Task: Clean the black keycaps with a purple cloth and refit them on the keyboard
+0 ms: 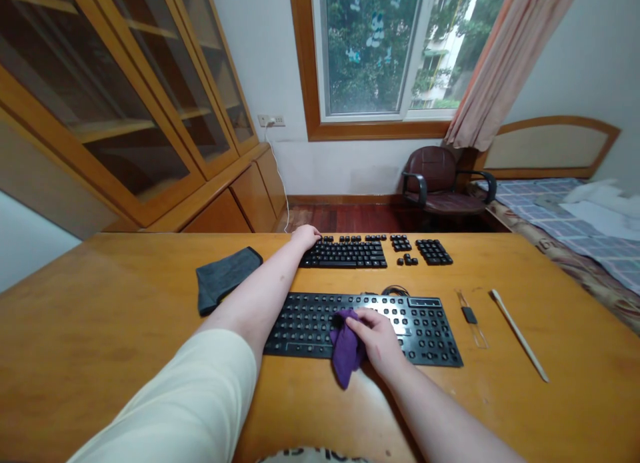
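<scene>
A black keyboard base (pixel 430 353) with its keycaps off lies on the table in front of me, rows of bare switches facing up. In my right hand (pixel 377 340) is a bunched purple cloth (pixel 345 353), pinched between thumb and fingers and resting on the middle of the base. Beyond it, loose black keycaps (pixel 347 253) are laid out in keyboard order. My left hand (pixel 305 237) reaches over the base to the far left end of these keycaps. Its fingers are bent together there, and what they hold, if anything, is hidden.
A dark grey cloth (pixel 227 276) lies left of my left forearm. To the right of the base are a wire keycap puller (pixel 469 315) and a thin pale stick-like brush (pixel 520 336). A coiled cable (pixel 396 290) sits behind the base. The table's far edge is just past the keycaps.
</scene>
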Available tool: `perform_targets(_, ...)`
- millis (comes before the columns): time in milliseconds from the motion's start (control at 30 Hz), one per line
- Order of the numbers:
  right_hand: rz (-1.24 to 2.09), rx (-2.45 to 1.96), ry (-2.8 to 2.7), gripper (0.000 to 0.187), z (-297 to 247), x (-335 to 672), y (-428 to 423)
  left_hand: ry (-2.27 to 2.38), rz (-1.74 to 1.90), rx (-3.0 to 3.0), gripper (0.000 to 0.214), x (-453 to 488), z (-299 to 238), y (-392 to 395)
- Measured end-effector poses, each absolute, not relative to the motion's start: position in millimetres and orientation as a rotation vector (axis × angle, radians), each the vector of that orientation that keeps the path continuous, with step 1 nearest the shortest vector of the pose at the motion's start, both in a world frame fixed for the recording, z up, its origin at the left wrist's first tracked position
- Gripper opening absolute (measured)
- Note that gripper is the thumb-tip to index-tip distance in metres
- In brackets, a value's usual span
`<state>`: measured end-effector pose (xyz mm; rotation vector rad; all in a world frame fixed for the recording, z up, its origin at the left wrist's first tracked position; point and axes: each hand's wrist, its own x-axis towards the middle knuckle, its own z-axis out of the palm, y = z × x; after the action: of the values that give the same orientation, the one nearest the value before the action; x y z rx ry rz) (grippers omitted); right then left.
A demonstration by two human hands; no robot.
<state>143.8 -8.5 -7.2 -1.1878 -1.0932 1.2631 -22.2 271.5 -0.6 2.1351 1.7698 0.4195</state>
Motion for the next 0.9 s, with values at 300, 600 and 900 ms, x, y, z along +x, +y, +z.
perform_targets(300, 1.274, -1.194, -1.049, 0.018, -5.4, 142.6, -8.1, 1.74, 0.612, 2.084, 0.017, -19.8, 2.8, 265.8)
perform_targets(600, 1.264, -1.19, -1.071, 0.013, -6.3, 142.6, -8.4, 1.482, 0.902, 1.968, 0.024, -13.9, 25.4, 209.3)
perform_targets(900, 1.257, -1.191, -1.1, 0.015, -11.8, 144.6, -7.6, 1.126, 1.026, 1.382, 0.032, -7.0, 20.9, 72.3)
